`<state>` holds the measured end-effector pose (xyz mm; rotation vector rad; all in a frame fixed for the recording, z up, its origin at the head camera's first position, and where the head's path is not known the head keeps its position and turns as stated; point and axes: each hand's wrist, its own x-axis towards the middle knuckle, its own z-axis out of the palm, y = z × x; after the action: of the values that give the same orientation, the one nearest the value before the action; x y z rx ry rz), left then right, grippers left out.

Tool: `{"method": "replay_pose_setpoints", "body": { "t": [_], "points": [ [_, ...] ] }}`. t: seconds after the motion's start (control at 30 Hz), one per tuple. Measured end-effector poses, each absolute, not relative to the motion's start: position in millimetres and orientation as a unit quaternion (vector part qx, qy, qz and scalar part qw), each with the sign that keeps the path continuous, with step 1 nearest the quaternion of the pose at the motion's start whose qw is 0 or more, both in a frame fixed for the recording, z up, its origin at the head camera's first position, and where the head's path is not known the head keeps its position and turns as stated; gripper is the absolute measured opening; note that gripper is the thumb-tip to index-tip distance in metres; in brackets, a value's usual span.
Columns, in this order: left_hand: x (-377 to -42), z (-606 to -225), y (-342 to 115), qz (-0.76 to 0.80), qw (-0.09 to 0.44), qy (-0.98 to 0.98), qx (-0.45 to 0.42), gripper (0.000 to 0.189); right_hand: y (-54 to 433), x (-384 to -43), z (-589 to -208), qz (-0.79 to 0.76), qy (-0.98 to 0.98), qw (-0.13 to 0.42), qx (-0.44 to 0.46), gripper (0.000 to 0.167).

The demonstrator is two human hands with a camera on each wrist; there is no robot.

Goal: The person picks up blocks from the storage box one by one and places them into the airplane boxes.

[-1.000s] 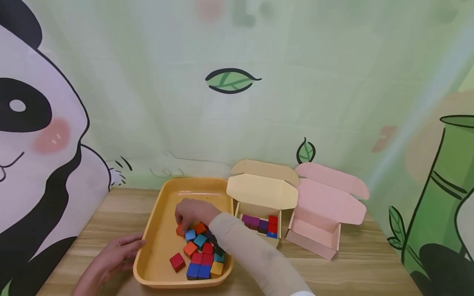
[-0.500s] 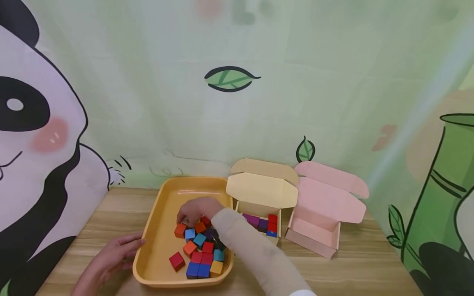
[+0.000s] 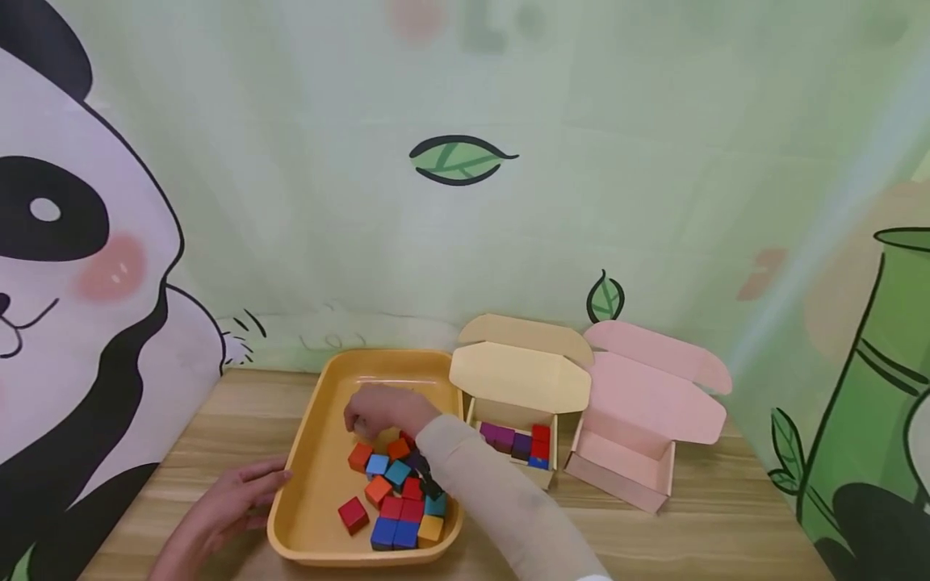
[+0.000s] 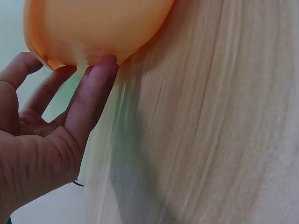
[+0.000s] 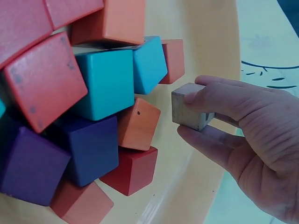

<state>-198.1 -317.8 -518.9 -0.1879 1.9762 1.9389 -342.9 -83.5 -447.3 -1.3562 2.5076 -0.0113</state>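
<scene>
While the L hand (image 4: 44, 128), outstretched, touches the yellow tray (image 3: 312, 504), the R hand (image 3: 392, 410), apart from it, pinches one pale cube (image 5: 188, 115) inside that tray, near coloured cubes (image 3: 398, 473); the cream box (image 3: 517, 413) contains approx. six others (image 3: 503, 439) (purple, red, blue), and the pink box (image 3: 625, 456) stands unclosed.

Your pale cube (image 5: 184, 112), greyish-white, is pinched btw the fingers of your R hand (image 5: 261, 144), over the tray's far half & near the coloured cubes (image 5: 105, 84); can't tell if it touches the floor. Your tray (image 3: 312, 484), yellow-orange w/ rounded corners, lies on the surface (image 3: 697, 541), L hand (image 3: 236, 500) touching its L side. Coloured cubes (red, orange, blue, etc.) cluster near R, some aligned, others askew; one red cube (image 3: 353, 515) sits apart, L.
</scene>
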Motion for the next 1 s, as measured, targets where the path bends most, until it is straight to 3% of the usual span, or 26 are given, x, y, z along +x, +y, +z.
{"method": "replay_pose_setpoints", "body": {
  "t": [1.0],
  "points": [
    [-196.5, -519.5, -314.1, 0.685, 0.169, 0.703, -0.084, 0.069, -25.4, -346.1, -423.7, -0.044, 0.86, 0.061, -0.506, 0.026]
  ]
}}
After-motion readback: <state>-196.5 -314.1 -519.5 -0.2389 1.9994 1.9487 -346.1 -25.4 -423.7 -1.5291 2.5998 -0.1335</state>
